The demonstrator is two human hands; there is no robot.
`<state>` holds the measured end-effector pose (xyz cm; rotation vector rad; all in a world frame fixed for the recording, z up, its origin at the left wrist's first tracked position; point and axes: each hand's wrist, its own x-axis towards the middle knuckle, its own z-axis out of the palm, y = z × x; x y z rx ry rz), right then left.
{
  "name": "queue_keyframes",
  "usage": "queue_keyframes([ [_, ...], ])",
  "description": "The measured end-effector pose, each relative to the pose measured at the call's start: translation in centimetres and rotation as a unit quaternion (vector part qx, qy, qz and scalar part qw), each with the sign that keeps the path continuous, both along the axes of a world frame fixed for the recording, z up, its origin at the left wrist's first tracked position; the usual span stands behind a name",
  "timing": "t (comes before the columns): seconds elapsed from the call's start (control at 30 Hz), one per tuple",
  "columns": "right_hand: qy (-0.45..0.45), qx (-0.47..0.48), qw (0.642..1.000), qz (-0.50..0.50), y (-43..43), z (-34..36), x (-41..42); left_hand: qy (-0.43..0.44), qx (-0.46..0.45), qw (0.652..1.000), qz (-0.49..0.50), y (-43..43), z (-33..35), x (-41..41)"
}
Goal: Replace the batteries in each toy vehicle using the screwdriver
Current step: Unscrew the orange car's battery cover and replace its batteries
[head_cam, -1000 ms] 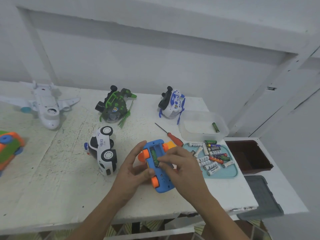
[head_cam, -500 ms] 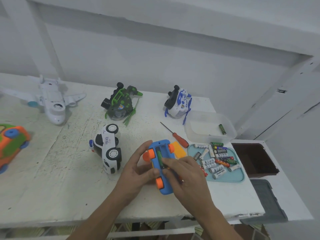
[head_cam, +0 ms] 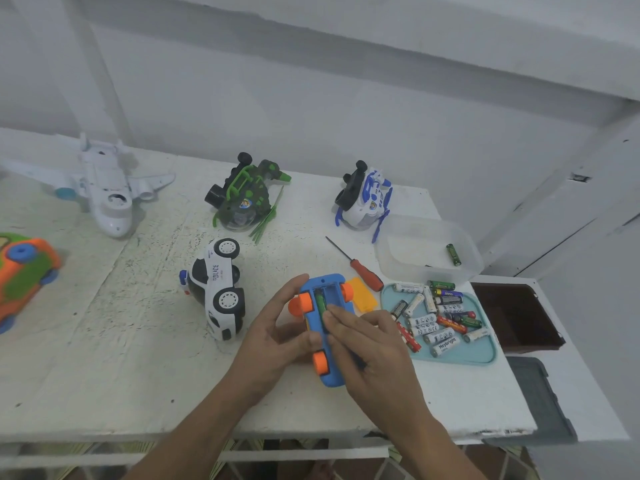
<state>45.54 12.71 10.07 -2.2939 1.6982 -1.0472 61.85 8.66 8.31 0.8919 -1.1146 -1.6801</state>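
Blue car (head_cam: 329,341), orange wheels (head_cam: 321,362), red-handled screwdriver (head_cam: 366,279)

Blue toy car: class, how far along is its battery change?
Done: the yellow cover is off and lies beside the blue toy car; the screwdriver lies idle. In hand: the left hand grips the car and the right hand touches a green battery in the open compartment. Left: refitting the cover and screwing it down.

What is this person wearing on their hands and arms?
Nothing that shows. The left hand and right hand have no gloves, rings or watch. The forearms are uncovered to the picture's bottom edge, with no sleeves in view.
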Motion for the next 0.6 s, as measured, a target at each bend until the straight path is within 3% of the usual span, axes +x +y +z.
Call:
queue_keyframes([
  [0.3,0.033,0.058,0.998,0.012,0.0,1.4,0.2,-0.01,-0.002,1.0,0.012,0.2,0.3,0.1],
  [0.4,-0.118,0.136,0.983,0.016,0.0,3.4,-0.4,-0.008,-0.004,1.0,0.019,0.3,0.4,0.0],
  [0.5,-0.293,0.209,0.932,-0.034,-0.8,6.1,-3.3,-0.009,0.003,1.0,0.019,0.3,0.7,-0.1],
  [0.53,-0.296,0.199,0.931,-0.074,-1.3,6.6,-5.0,-0.009,0.002,1.0,0.018,0.3,0.7,0.0],
  [0.6,-0.217,0.192,0.94,-0.18,-2.2,6.6,-8.9,-0.01,0.001,1.0,0.019,0.3,0.7,-0.1],
])
